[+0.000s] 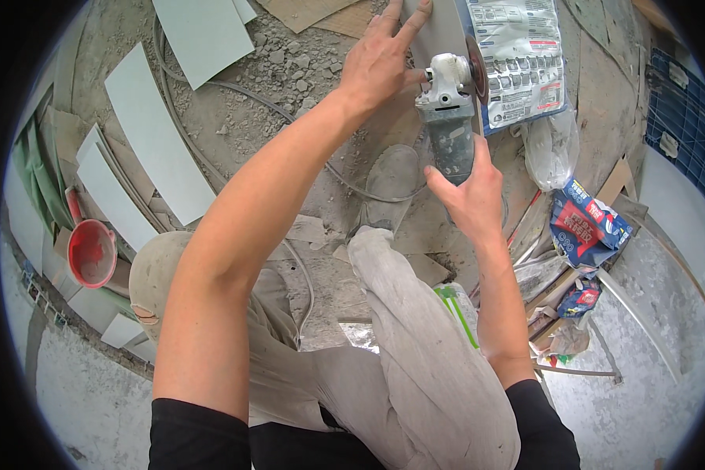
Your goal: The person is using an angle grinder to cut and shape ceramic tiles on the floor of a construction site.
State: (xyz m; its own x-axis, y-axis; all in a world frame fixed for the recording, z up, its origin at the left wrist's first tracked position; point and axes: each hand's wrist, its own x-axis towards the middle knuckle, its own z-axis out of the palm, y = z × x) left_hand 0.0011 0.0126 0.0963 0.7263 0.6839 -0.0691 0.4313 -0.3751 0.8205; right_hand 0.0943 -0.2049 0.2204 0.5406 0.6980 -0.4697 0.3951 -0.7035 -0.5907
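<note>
The grinder (451, 139) points away, its long axis fore-and-aft.

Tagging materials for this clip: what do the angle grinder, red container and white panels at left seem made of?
Angle grinder: scuffed, pale head suggests cast metal; dull grey body, probably dusty plastic.
Red container: likely plastic, from its smooth, evenly coloured wall.
White panels: perhaps ceramic tile, being flat, smooth and crisp-edged.
</note>
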